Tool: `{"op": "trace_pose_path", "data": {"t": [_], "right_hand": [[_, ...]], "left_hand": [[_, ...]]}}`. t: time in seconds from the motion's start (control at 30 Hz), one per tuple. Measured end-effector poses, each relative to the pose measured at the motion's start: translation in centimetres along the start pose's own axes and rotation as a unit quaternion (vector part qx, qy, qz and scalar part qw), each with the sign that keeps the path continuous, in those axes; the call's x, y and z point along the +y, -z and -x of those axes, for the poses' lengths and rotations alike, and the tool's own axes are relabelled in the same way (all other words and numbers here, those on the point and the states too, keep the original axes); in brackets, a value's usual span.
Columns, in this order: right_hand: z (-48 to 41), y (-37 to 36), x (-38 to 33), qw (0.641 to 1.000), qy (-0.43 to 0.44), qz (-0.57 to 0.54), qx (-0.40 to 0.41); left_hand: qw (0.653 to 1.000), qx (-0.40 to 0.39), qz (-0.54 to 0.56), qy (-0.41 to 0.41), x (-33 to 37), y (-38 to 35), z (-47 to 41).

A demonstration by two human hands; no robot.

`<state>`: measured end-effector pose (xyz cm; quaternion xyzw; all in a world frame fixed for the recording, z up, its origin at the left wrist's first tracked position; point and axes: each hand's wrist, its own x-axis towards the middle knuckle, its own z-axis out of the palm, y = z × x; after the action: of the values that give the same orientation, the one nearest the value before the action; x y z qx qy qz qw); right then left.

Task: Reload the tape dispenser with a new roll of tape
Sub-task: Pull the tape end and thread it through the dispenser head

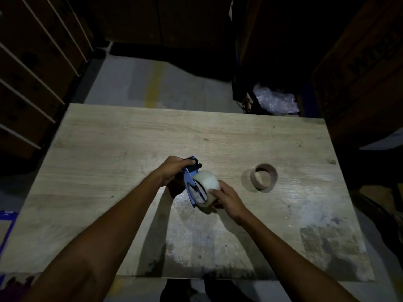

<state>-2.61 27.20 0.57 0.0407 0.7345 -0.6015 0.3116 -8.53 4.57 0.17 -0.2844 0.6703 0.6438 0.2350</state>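
A blue tape dispenser [190,182] is held over the middle of the wooden table [109,149]. My left hand [174,168] is closed around its handle end. A full roll of clear tape [207,182] sits against the dispenser's frame at the spool. My right hand [226,198] grips that roll from the right side, fingers on its outer face. An empty brown cardboard tape core [264,177] stands on the table to the right, apart from both hands.
Stacked cardboard boxes with white straps [32,73] line the left side. More boxes [359,73] stand at the right, with crumpled clear plastic [274,99] beyond the table's far edge. Grey floor [135,83] with a yellow line lies past the table.
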Motion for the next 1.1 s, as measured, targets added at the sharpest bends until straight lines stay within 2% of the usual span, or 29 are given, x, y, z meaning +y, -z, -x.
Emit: {"op": "trace_pose_path", "data": {"t": [0.1, 0.27, 0.37, 0.4, 0.43, 0.5, 0.6, 1.0, 1.1], "right_hand": [[-0.1, -1.3, 0.7, 0.998, -0.025, 0.043, 0.028], [-0.3, -2.4, 0.0, 0.998, -0.035, 0.012, 0.059], [-0.4, -3.2, -1.0, 0.997, -0.037, 0.001, 0.061], [-0.5, -3.6, -1.2, 0.997, -0.036, 0.006, 0.061], [-0.5, -4.0, -1.3, 0.997, -0.035, 0.017, 0.061], [-0.5, -4.8, -1.7, 0.996, -0.028, 0.053, 0.068], [-0.5, -5.5, -1.8, 0.992, -0.011, 0.085, 0.091], [-0.2, -5.6, -2.7, 0.987, 0.019, 0.095, 0.128], [-0.7, -5.4, -3.1, 0.985, 0.036, 0.118, 0.121]], "left_hand": [[0.998, 0.010, -0.068, -0.012, -0.6, 0.1, 0.2], [0.995, 0.077, -0.042, -0.050, -2.2, -0.8, 1.0], [0.957, 0.191, -0.156, -0.155, -2.9, -1.5, 2.2], [0.944, 0.203, -0.167, -0.201, -2.9, -1.7, 2.8], [0.936, 0.188, -0.175, -0.239, -2.9, -1.8, 3.2], [0.929, 0.109, -0.209, -0.285, -2.8, -1.5, 3.7], [0.919, 0.013, -0.270, -0.287, -2.6, -0.3, 3.8], [0.850, -0.003, -0.436, -0.295, -0.2, 0.5, 3.2], [0.847, -0.002, -0.449, -0.284, 0.1, 0.2, 3.0]]}}
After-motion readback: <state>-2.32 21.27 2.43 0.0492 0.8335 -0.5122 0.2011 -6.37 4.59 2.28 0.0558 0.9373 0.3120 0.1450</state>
